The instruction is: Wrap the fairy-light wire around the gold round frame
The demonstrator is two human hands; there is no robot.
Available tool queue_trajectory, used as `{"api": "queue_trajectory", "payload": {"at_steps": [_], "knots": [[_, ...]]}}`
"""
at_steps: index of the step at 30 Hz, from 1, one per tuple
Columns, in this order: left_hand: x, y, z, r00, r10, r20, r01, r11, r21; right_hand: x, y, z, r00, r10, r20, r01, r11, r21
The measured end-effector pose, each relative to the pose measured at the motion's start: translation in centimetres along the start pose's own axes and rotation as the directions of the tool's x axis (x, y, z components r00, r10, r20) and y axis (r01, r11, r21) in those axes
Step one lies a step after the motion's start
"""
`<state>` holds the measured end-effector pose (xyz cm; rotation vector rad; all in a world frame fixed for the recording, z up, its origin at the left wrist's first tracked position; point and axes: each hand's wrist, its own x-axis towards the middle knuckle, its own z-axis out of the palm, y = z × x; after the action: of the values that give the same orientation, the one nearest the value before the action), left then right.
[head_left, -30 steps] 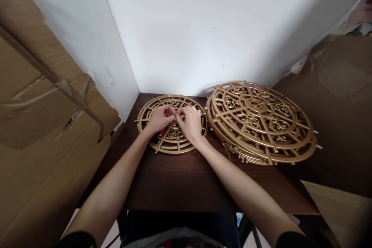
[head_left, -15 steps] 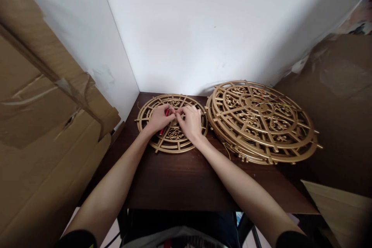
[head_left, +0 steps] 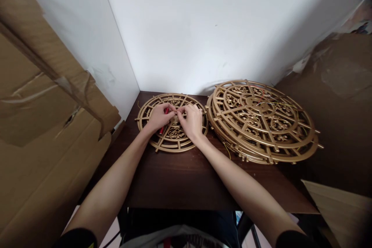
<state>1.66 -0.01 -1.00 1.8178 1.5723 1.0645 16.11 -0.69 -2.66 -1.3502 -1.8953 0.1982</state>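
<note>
A round gold openwork disc (head_left: 177,149) lies flat on the dark table, scrollwork inside its rings. My left hand (head_left: 159,118) is over its middle, thumb and fingertips pinched together. A slim red object (head_left: 162,130) runs beneath that hand, showing above and below the thumb; I cannot tell whether the palm grips it or it rests on the disc. My right hand (head_left: 192,123) meets the left from the other side, its thumb and forefinger pinched almost tip to tip with the left's. Whatever lies between the fingertips is too small to make out.
Right of the disc stands a tilted stack of similar gold discs (head_left: 261,124), with thin red and yellow wires on top. A yellow wire (head_left: 227,150) hangs at its side. Cardboard (head_left: 52,124) walls the left, more cardboard (head_left: 334,112) the right. A white wall (head_left: 186,38) rises behind.
Both hands stay over the disc's middle, pinching. The fingertips have shifted only slightly, and the right hand's fingers are a little more raised. The discs have not moved.
</note>
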Motion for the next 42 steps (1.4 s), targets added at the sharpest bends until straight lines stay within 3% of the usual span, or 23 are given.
{"api": "queue_trajectory", "payload": {"at_steps": [4, 9, 20, 27, 34, 42], "knots": [[-0.06, 0.25, 0.00, 0.999, -0.029, -0.035, 0.028, 1.000, -0.013, -0.01, -0.05, -0.02, 1.000, 0.002, -0.018, -0.002, 1.000, 0.010], [-0.14, 0.42, -0.18, 0.999, -0.031, 0.023, 0.032, 0.997, -0.069, 0.02, -0.04, -0.02, 1.000, -0.006, -0.030, 0.007, 1.000, 0.015], [-0.01, 0.18, 0.10, 0.989, -0.129, 0.066, 0.144, 0.937, -0.320, 0.05, 0.11, 0.02, 0.999, -0.004, -0.047, 0.006, 1.000, 0.027], [-0.23, 0.55, -0.18, 0.992, -0.091, 0.091, 0.112, 0.958, -0.262, 0.07, 0.17, 0.02, 0.999, -0.023, -0.048, 0.024, 0.999, 0.025], [-0.13, 0.49, 0.08, 0.979, -0.152, 0.137, 0.203, 0.814, -0.544, 0.08, 0.27, 0.18, 0.998, -0.007, -0.057, 0.009, 0.999, 0.043], [-0.15, 0.44, 0.09, 0.981, -0.133, 0.138, 0.180, 0.889, -0.421, 0.09, 0.12, 0.07, 0.998, -0.022, -0.053, 0.025, 0.998, 0.053]]}}
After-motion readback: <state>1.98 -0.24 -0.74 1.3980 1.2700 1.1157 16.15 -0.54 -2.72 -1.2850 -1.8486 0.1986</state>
